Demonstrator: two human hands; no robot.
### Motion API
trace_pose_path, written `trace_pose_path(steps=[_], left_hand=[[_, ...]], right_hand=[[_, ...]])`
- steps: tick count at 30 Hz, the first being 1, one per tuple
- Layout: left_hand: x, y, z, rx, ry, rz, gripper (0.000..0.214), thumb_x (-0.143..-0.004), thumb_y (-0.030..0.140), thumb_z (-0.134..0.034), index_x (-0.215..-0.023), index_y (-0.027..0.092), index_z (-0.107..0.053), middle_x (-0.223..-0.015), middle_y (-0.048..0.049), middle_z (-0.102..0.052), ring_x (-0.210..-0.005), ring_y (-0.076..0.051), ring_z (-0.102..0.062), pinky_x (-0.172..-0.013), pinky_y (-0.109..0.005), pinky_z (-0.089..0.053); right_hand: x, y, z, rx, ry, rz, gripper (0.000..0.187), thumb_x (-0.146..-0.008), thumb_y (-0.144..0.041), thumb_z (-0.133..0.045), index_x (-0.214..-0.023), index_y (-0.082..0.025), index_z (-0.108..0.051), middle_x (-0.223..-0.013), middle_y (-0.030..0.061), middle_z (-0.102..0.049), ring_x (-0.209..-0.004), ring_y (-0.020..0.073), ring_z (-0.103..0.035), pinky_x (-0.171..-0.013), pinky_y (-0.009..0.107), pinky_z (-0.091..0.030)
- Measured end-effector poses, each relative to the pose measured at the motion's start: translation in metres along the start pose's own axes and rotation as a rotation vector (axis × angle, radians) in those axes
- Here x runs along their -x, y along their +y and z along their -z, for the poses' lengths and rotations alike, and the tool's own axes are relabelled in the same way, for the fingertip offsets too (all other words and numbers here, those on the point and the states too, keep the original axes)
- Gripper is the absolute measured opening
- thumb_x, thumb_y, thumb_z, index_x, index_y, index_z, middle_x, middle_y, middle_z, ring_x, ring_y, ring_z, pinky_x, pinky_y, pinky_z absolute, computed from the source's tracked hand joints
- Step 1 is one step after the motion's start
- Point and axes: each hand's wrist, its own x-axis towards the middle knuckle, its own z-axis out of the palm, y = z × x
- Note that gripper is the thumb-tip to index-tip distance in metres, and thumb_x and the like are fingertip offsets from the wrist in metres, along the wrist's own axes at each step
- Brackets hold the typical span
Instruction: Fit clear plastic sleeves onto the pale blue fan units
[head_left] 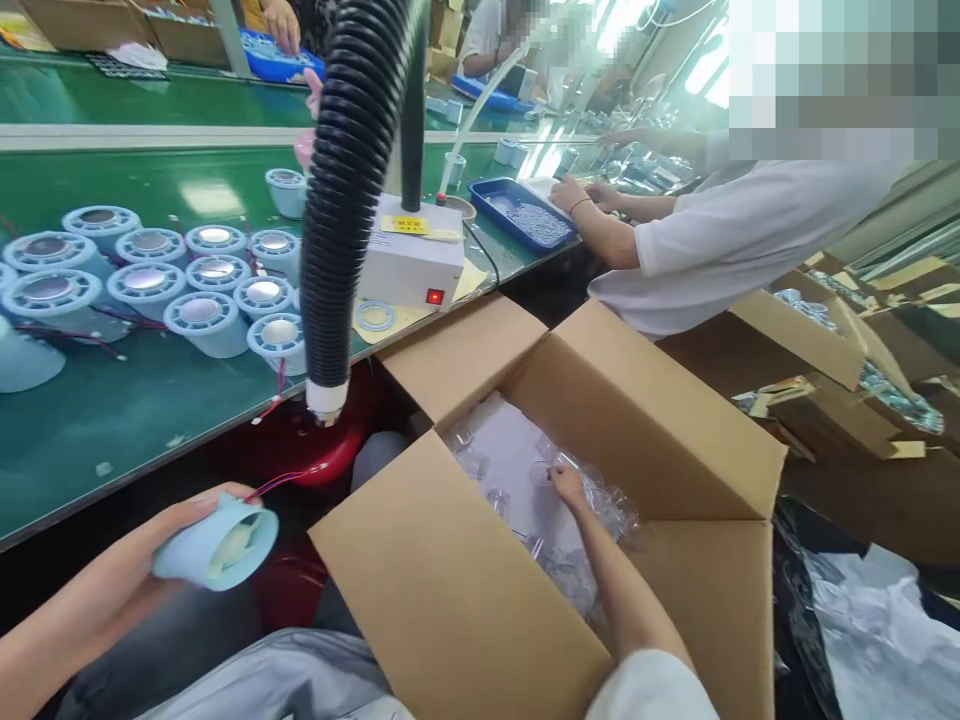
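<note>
My left hand (161, 545) is closed around a pale blue plastic housing (217, 545) with red wires trailing from it, held below the bench edge. My right hand (568, 487) reaches down into an open cardboard box (645, 400), its fingers pinched among clear plastic parts (600, 505) on a white liner. What the fingers hold is too small to make out.
A green bench (112, 410) carries several more blue housings (202, 320), a black ribbed hose (345, 200) and a white unit with a red switch (420, 260). A co-worker in white (750, 240) works at a blue tray (525, 215). More cartons (825, 400) stand to the right.
</note>
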Motion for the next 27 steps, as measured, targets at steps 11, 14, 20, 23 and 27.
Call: trace_pose_path(steps=[11, 14, 20, 23, 27], left_hand=[[0.004, -0.017, -0.016, 0.259, -0.547, 0.032, 0.039, -0.081, 0.051, -0.058, -0.083, 0.013, -0.063, -0.063, -0.0026, -0.061, -0.046, -0.01, -0.052, -0.035, -0.017, -0.035], [0.013, -0.021, -0.009, 0.128, -0.648, -0.068, 0.043, -0.077, 0.054, -0.061, -0.088, 0.013, -0.062, -0.064, -0.001, -0.057, -0.045, -0.008, -0.047, -0.034, -0.016, -0.032], [0.032, -0.024, 0.012, -0.33, -0.659, -0.506, 0.029, -0.083, 0.042, -0.056, -0.094, 0.016, -0.062, -0.076, -0.0009, -0.059, -0.062, -0.011, -0.05, -0.053, -0.021, -0.04], [0.04, -0.027, 0.02, -0.501, -0.501, -0.83, 0.023, -0.082, 0.034, -0.061, -0.098, 0.018, -0.063, -0.094, -0.003, -0.062, -0.081, -0.015, -0.055, -0.073, -0.026, -0.044], [0.041, -0.037, 0.028, -0.467, -0.435, -0.959, 0.052, -0.066, 0.041, -0.078, -0.111, 0.022, -0.061, -0.099, -0.0038, -0.059, -0.085, -0.018, -0.056, -0.077, -0.029, -0.046]], right_hand=[[0.152, -0.113, 0.051, -0.59, -0.265, 0.746, 0.044, -0.084, -0.053, -0.041, -0.084, -0.021, -0.072, -0.105, 0.0113, -0.069, -0.105, 0.0303, -0.06, -0.094, 0.047, -0.045], [0.22, -0.171, 0.024, -0.313, -0.425, 1.011, 0.044, -0.087, -0.042, -0.048, -0.128, -0.028, -0.056, -0.125, 0.0093, -0.058, -0.114, 0.0287, -0.055, -0.092, 0.043, -0.048], [0.277, -0.228, -0.017, 0.052, -0.204, 1.112, 0.038, -0.082, -0.025, -0.06, -0.12, -0.028, -0.061, -0.128, 0.0126, -0.05, -0.112, 0.0335, -0.052, -0.087, 0.05, -0.049], [0.282, -0.235, -0.02, -0.04, -0.309, 1.098, 0.012, -0.076, -0.02, -0.068, -0.087, -0.024, -0.067, -0.126, 0.0095, -0.051, -0.111, 0.0299, -0.054, -0.089, 0.047, -0.049], [0.294, -0.24, -0.015, -0.307, -0.455, 0.982, 0.015, -0.078, -0.033, -0.069, -0.073, -0.021, -0.063, -0.113, 0.0091, -0.056, -0.107, 0.0248, -0.057, -0.091, 0.041, -0.048]])
